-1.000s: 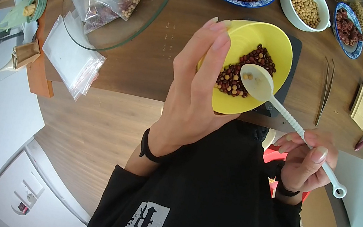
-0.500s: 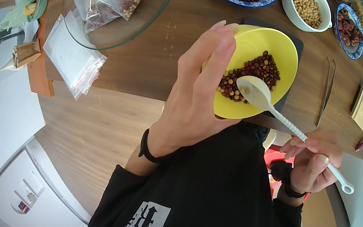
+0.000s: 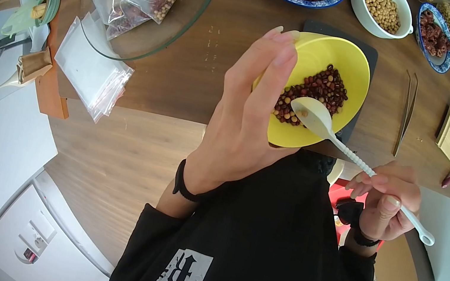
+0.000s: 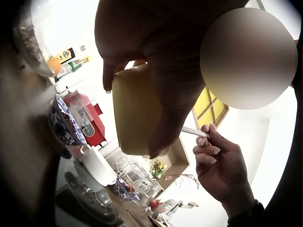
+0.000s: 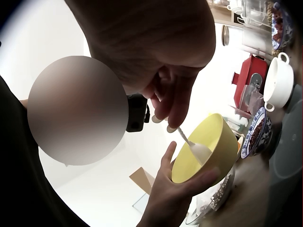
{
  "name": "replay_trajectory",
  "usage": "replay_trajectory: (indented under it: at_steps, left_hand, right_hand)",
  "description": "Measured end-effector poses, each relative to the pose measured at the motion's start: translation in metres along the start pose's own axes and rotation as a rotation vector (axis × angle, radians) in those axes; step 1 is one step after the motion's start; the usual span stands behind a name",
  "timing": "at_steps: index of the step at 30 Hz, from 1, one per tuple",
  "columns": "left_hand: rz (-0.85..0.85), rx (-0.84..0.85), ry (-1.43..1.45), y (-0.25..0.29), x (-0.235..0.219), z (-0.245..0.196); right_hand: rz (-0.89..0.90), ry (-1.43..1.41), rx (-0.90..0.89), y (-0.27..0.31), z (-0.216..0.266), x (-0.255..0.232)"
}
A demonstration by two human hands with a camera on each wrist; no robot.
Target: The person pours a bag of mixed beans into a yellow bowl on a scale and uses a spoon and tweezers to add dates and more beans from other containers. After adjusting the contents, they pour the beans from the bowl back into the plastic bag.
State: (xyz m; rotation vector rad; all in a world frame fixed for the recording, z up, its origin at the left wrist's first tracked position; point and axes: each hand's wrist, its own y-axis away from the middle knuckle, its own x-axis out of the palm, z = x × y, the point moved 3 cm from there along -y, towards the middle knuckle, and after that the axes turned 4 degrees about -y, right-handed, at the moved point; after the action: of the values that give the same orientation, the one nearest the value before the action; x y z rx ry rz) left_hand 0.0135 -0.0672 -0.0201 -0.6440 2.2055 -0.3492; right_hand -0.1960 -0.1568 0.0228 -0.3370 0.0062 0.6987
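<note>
My left hand (image 3: 246, 108) grips a yellow bowl (image 3: 351, 54) by its left side, fingers over the far rim and thumb under the near side. The bowl tilts towards me. Dark red beans (image 3: 328, 86) lie in it, mixed with some pale soybeans near the front. A white spoon (image 3: 316, 117) dips into the bowl, its head over the beans with a few soybeans in it. My right hand (image 3: 392, 200) pinches the ribbed handle between thumb and fingers, the ring end sticking out past the hand. In the left wrist view the bowl (image 4: 135, 109) is held up above the table.
Behind the bowl are a dark scale (image 3: 367, 51), a blue-rimmed bowl of red beans (image 3: 298, 0), a white pot of soybeans (image 3: 404, 28) and a dish of dried pieces (image 3: 445, 62). Tweezers (image 3: 406, 115) lie right. Filled bags sit in a glass bowl (image 3: 202, 16); empty bags (image 3: 92, 72) lie left.
The bowl and left hand have shifted slightly right. The spoon's head has moved a little left within the bowl, and the right hand has shifted slightly right while still pinching the handle.
</note>
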Motion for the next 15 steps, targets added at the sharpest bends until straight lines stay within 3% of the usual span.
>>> replay_trajectory:
  at_steps: [8,10,15]
  left_hand:
    - [-0.018,0.033,0.011,0.0000,-0.0003,-0.0026]
    - [0.030,-0.038,0.104,-0.0046,-0.0044,-0.0084]
    - [0.014,-0.034,0.116,-0.0035,-0.0036,-0.0082]
  right_hand:
    - [0.027,-0.011,0.006,-0.0032,-0.0006,0.0033]
    - [0.037,-0.050,0.013,-0.0040,-0.0011,0.0038]
    - [0.020,-0.032,0.028,-0.0032,-0.0006,0.0040]
